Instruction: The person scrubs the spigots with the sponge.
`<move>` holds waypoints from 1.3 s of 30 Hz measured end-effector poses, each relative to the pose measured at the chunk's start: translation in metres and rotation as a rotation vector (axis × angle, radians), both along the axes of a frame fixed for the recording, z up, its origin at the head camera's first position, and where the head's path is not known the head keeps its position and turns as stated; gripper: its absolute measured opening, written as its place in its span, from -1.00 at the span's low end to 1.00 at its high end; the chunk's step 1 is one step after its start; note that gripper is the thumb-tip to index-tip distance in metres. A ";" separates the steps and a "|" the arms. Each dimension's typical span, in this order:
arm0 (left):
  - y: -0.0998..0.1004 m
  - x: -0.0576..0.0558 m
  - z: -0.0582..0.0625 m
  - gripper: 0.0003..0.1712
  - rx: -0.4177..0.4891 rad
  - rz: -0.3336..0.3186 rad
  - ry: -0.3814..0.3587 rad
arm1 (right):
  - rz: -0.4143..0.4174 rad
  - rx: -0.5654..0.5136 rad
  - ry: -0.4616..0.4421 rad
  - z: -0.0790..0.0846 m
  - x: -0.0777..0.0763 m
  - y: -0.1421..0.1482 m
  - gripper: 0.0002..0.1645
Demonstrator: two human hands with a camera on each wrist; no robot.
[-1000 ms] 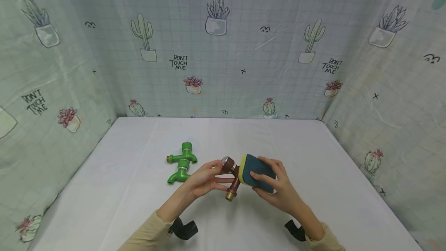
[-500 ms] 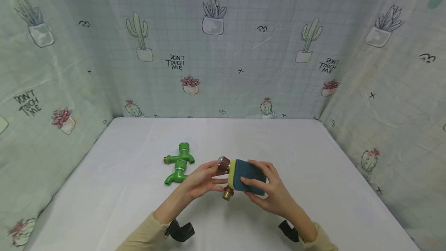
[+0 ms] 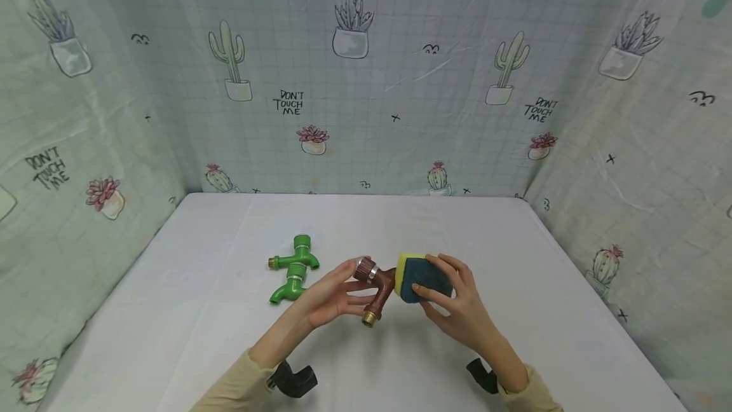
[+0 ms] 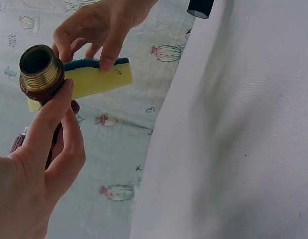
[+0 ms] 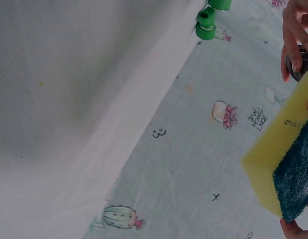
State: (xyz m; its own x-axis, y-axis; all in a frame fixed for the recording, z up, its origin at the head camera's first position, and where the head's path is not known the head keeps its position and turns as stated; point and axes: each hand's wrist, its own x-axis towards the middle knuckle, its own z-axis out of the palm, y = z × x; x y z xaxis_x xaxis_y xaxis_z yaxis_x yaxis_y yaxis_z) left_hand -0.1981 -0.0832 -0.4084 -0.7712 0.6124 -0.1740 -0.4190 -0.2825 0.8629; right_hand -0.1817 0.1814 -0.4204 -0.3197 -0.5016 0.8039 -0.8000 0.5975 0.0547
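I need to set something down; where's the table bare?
Bare: table right of the right hand; also left of the green taps. Crowded: its middle, under the left hand, brown tap and sponge; nearer, two black pieces.

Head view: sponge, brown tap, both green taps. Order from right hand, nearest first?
1. Sponge: in the right hand.
2. Brown tap: left of the sponge, in the left hand.
3. Rear green tap, front green tap: farther left on the table, too close to rank.
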 end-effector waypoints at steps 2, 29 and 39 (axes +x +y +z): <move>0.000 0.001 -0.001 -0.36 -0.012 0.011 -0.001 | 0.012 -0.001 0.005 -0.001 0.001 -0.001 -0.70; 0.004 0.002 0.001 -0.32 -0.046 0.086 -0.033 | -0.006 0.124 0.166 0.002 0.003 -0.001 -0.67; 0.004 0.008 0.000 -0.34 -0.042 0.097 -0.074 | -0.014 0.129 0.131 -0.001 0.001 0.005 -0.64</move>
State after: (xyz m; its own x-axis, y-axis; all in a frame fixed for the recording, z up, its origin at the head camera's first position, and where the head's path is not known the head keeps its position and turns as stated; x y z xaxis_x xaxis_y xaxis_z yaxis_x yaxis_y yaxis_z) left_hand -0.1902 -0.0788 -0.4082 -0.8105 0.5265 -0.2567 -0.4547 -0.2893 0.8423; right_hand -0.1805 0.1865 -0.4215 -0.2239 -0.5995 0.7684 -0.7727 0.5897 0.2349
